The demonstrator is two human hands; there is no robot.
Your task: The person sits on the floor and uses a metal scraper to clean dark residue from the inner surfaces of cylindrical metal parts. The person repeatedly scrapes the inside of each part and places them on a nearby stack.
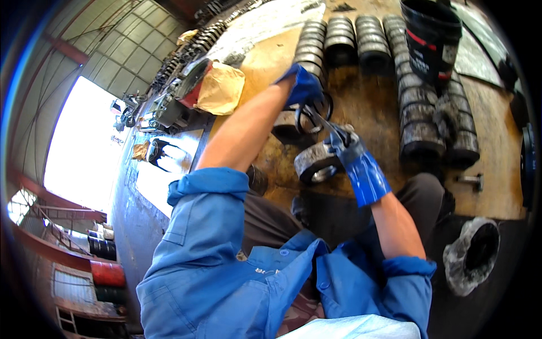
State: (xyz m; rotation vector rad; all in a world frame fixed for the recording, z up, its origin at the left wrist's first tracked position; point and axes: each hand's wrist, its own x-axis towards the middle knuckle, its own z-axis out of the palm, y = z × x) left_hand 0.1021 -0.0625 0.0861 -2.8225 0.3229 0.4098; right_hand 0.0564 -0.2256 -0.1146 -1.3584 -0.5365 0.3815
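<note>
My left hand [305, 87], in a blue rubber glove, is closed and reaches forward over the wooden board. Thin black rings [305, 121] hang just below its fingers. Between my hands runs a narrow grey metal tool [323, 120], its kind unclear. My right hand [357, 164], also gloved in blue with darkened fingers, is closed around the near end of that tool. Below and left of the right hand, a thick metal ring [307, 164] with a dark opening stands tilted on the board. Behind it another thick ring [287, 125] is partly covered by my left hand.
Rows of stacked metal rings [420, 121] lie along the far side of the board [499, 186]. A black bucket [432, 42] stands over them. A small metal piece [473, 181] lies at right, near a plastic-wrapped ring [471, 255]. Brown paper [221, 89] is at far left.
</note>
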